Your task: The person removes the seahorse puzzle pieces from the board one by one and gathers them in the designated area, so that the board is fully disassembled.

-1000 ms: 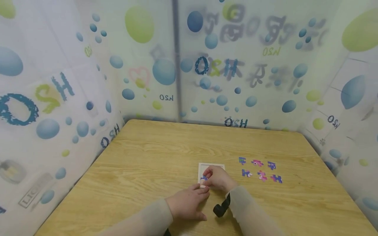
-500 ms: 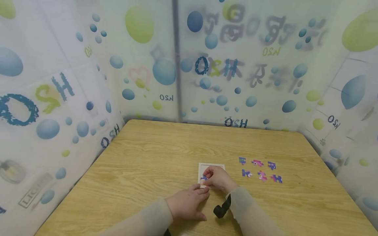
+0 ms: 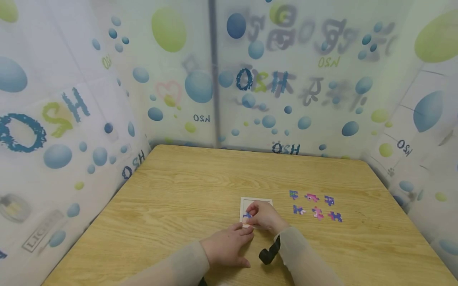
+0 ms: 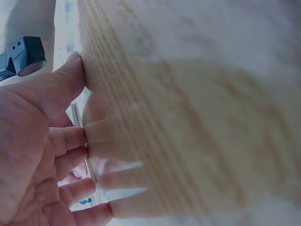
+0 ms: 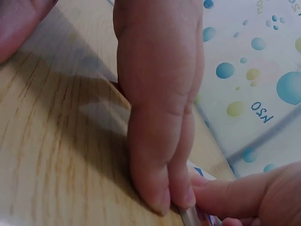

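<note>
A small square puzzle tray (image 3: pixel 255 198) with a pale rim lies on the table. My left hand (image 3: pixel 229 244) rests on the wood with its fingers extended, fingertips right at the tray's near edge. In the left wrist view, the fingers (image 4: pixel 77 190) lie along the tray's thin side (image 4: pixel 94 181). My right hand (image 3: pixel 264 216) reaches over the tray and pinches a blue-and-pale jigsaw piece (image 3: pixel 245 217) at its near left corner. Much of the tray is hidden beneath that hand. In the right wrist view, the right hand (image 5: pixel 244 195) shows at the lower right, beside the left fingers (image 5: pixel 155 155).
Several loose purple and pink jigsaw pieces (image 3: pixel 317 213) lie in two rows to the right of the tray. A black wrist camera (image 3: pixel 266 255) sits on the right wrist. Patterned curtains (image 3: pixel 179 131) stand around the wooden table (image 3: pixel 186 178).
</note>
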{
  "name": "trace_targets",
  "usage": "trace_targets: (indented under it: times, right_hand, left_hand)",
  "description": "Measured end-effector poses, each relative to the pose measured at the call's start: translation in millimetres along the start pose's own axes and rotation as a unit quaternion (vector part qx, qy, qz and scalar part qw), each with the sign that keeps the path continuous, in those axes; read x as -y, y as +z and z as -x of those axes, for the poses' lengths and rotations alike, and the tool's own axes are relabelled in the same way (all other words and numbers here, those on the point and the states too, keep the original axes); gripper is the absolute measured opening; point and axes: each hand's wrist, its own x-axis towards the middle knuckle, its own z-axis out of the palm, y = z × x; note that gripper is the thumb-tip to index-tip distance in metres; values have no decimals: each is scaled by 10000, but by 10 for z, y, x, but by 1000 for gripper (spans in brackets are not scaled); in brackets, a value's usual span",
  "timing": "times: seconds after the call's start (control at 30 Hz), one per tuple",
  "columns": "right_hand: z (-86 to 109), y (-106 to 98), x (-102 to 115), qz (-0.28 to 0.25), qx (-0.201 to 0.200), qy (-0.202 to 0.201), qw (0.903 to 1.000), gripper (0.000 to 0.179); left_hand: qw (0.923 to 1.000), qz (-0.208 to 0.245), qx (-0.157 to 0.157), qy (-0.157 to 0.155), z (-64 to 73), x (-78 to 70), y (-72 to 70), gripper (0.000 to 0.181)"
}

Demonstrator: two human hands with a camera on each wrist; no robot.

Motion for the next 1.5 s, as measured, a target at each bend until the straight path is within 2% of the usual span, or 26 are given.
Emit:
trace_targets:
  times: [0.2,0.4,0.5,0.63,0.93,1.2,1.5]
  right_hand:
    - [3,2,24,88,-18,112,9999,25]
    - [12,-3,92,1167,19,-260,9928,21]
    - [32,3,133,1382,21,-246,9901,20]
    - [54,17,133,1156,-24,-196,9931,20]
    - [30,8,18,355,-22,-367,9987,23]
    - [17,-13,3,24,-62,-77,9999,26]
    - [5,-36,-7,-428,41,48,9991,23]
  left_hand:
    - [10000,-26,2,12,-7,-2,-2,75]
    - [9998,-156,-96,21,-17,-2,11,76]
    - [9998,-145,-93,38,-16,0,11,75]
    - [9999,-94,-75,64,-8,-5,-4,75]
    - [9999,-93,5,-39,-9,-7,-9,76]
    - [9997,-220,-62,85,-12,-2,2,75]
    - [9999,-160,-45,31,-9,-6,0,75]
